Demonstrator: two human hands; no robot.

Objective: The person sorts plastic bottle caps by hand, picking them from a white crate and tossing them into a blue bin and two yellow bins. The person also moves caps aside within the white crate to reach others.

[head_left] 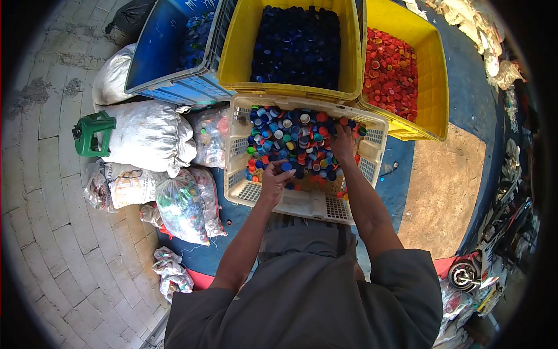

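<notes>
A cream plastic crate point(375, 125) with slotted sides stands in front of me, holding many mixed bottle caps point(302, 139) in blue, red, white, green and other colours. Over its near left part, my left hand point(275, 181) is closed on a blue bottle cap point(286, 166) between thumb and fingers. My right hand point(343, 144) reaches down among the caps on the crate's right side. Its fingertips are partly hidden against the dark caps, so I cannot make out whether they grip one.
Behind the crate stand a yellow bin point(232, 52) of dark blue caps, another yellow bin point(433, 75) of red caps, and a blue bin point(145, 64) with caps. Left are stuffed sacks point(145, 134), a green jerrycan point(93, 135) and clear bags point(183, 203). A brown board point(444, 192) lies right.
</notes>
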